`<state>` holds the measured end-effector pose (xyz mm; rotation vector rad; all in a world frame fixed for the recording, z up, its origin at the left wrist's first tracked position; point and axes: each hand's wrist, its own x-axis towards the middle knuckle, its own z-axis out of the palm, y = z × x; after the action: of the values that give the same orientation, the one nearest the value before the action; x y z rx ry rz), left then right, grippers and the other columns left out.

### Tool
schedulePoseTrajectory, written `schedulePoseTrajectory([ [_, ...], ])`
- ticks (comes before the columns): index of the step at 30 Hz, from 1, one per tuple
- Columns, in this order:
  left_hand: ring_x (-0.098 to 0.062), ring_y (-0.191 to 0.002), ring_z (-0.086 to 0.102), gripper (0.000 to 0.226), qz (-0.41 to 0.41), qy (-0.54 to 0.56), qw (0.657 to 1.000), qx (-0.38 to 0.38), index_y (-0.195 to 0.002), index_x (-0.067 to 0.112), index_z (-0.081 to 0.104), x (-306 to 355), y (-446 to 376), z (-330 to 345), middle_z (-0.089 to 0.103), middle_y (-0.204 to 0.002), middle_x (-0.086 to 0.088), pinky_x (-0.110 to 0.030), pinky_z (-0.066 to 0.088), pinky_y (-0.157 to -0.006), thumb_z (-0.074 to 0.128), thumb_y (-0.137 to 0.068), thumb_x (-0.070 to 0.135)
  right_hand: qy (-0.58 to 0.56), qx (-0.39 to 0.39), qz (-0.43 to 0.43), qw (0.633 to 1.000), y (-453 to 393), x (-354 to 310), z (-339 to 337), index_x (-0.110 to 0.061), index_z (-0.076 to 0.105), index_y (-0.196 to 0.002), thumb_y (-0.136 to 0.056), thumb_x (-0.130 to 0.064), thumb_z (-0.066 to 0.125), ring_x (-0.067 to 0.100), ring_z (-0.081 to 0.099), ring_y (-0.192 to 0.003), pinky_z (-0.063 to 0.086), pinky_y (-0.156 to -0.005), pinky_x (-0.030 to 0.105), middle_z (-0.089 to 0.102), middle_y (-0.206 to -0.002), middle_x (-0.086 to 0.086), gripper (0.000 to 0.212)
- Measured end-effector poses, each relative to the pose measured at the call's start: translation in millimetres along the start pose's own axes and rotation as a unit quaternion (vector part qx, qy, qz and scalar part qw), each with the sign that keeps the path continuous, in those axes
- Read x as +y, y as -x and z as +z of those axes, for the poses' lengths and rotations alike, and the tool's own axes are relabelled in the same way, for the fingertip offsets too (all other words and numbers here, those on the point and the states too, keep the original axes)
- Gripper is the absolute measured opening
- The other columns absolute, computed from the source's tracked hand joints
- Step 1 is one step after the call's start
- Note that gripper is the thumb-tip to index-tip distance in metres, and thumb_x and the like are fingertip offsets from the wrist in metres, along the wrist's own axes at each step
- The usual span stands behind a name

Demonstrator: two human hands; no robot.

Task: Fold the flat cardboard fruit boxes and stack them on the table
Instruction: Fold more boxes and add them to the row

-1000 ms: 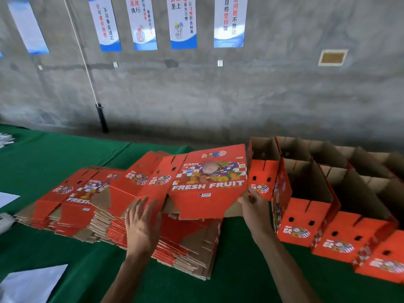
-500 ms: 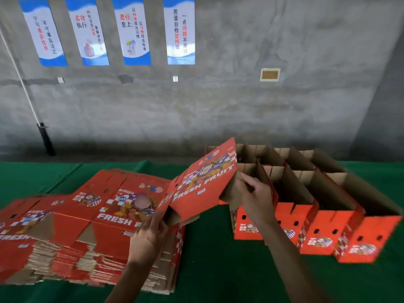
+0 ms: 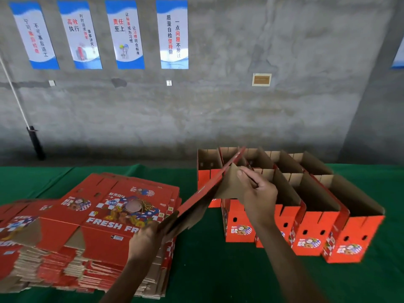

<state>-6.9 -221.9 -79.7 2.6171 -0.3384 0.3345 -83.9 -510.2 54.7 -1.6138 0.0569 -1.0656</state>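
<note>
Both hands (image 3: 259,196) grip flat box (image 3: 196,199); stack (image 3: 105,217) top reads "FRESH FR".

A single wide-angle camera on the person's head looks forward and slightly down across the green-covered bench (image 3: 196,272), facing a grey concrete wall (image 3: 240,110) hung with posters (image 3: 129,33). It sits close to the work: both forearms rise from the bottom edge, the left hand (image 3: 145,239) and right hand (image 3: 260,193) falling near mid-frame. Straight lines bow toward the frame's edges, and with one view alone, nothing is shared with another.
</note>
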Motion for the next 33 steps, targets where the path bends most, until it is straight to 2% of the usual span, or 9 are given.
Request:
schedulePoseTrajectory([
  [6,-0.005,-0.046,0.065,0.033,-0.037,0.2,0.977,0.068,-0.105,0.006,0.069,15,12,0,0.069,-0.068,0.003,-0.018,0.047,-0.037,0.056,-0.102,0.037,-0.108,0.067,0.001,0.992,-15,-22,2,-0.024,0.076,-0.12,-0.096,-0.033,0.073,0.009,0.071,-0.109,0.061,-0.087,0.027,0.077,-0.111,-0.01,0.027],
  [8,-0.01,-0.05,0.069,0.042,-0.072,0.284,0.953,0.081,-0.096,0.009,0.067,19,12,-11,0.069,-0.063,-0.002,-0.021,0.049,-0.038,0.055,-0.096,0.05,-0.118,0.037,-0.005,0.992,-20,-31,3,-0.025,0.074,-0.122,-0.099,-0.029,0.07,0.011,0.072,-0.107,0.061,-0.085,0.027,0.077,-0.11,-0.005,0.024],
  [12,-0.024,-0.072,0.073,0.024,-0.129,0.425,0.891,0.092,-0.099,0.021,0.065,22,7,-46,0.073,-0.085,-0.008,-0.042,0.062,-0.06,0.058,-0.1,0.043,-0.028,-0.013,-0.061,0.998,-28,-46,6,-0.019,0.074,-0.113,-0.105,-0.027,0.06,0.022,0.069,-0.097,0.059,-0.083,0.048,0.07,-0.099,0.006,0.018],
  [17,-0.019,-0.062,0.056,0.026,-0.145,0.499,0.848,0.109,-0.095,0.014,0.062,26,-5,-102,0.059,-0.075,-0.009,-0.034,0.046,-0.058,0.059,-0.101,0.04,-0.004,-0.041,-0.161,0.986,-36,-62,5,-0.014,0.07,-0.124,-0.108,-0.025,0.054,0.017,0.064,-0.114,0.053,-0.092,0.028,0.063,-0.117,-0.011,0.025],
  [21,-0.022,-0.066,0.045,0.027,-0.143,0.573,0.794,0.144,-0.109,0.011,0.063,35,-10,-130,0.049,-0.076,-0.007,-0.029,0.039,-0.058,0.059,-0.101,0.036,-0.023,-0.098,-0.094,0.99,-50,-58,0,-0.023,0.066,-0.134,-0.106,-0.033,0.057,0.009,0.062,-0.124,0.052,-0.098,0.024,0.067,-0.128,-0.011,0.031],
  [24,-0.03,-0.089,0.055,0.035,-0.204,0.657,0.714,0.133,-0.128,0.012,0.06,44,-12,-134,0.057,-0.101,-0.014,-0.044,0.045,-0.078,0.06,-0.101,0.034,-0.071,-0.149,-0.048,0.985,-52,-50,-9,-0.035,0.065,-0.131,-0.105,-0.036,0.058,0.008,0.063,-0.124,0.052,-0.098,0.022,0.07,-0.129,-0.01,0.027],
  [27,-0.021,-0.07,0.058,0.026,-0.251,0.71,0.654,0.073,-0.103,0.015,0.067,52,-6,-132,0.059,-0.082,-0.005,-0.035,0.05,-0.063,0.067,-0.093,0.039,-0.114,-0.13,0.032,0.984,-53,-42,-26,-0.042,0.068,-0.114,-0.095,-0.045,0.066,0.012,0.069,-0.111,0.055,-0.092,0.026,0.074,-0.116,-0.003,0.02],
  [30,-0.012,-0.039,0.048,0.043,-0.254,0.738,0.625,0.0,-0.056,0.018,0.068,62,0,-119,0.051,-0.05,0.003,-0.021,0.045,-0.042,0.066,-0.091,0.043,-0.202,-0.056,0.128,0.969,-56,-31,-49,-0.029,0.071,-0.109,-0.098,-0.025,0.064,0.008,0.071,-0.084,0.057,-0.083,0.025,0.076,-0.09,-0.006,0.013],
  [33,-0.016,-0.043,0.057,0.031,-0.266,0.711,0.651,0.005,-0.066,0.017,0.074,78,-3,-94,0.06,-0.059,-0.001,-0.025,0.051,-0.045,0.063,-0.093,0.029,-0.147,0.023,0.161,0.976,-47,-9,-72,-0.026,0.071,-0.106,-0.094,-0.032,0.063,-0.004,0.069,-0.07,0.055,-0.061,0.013,0.075,-0.081,-0.016,0.015],
])
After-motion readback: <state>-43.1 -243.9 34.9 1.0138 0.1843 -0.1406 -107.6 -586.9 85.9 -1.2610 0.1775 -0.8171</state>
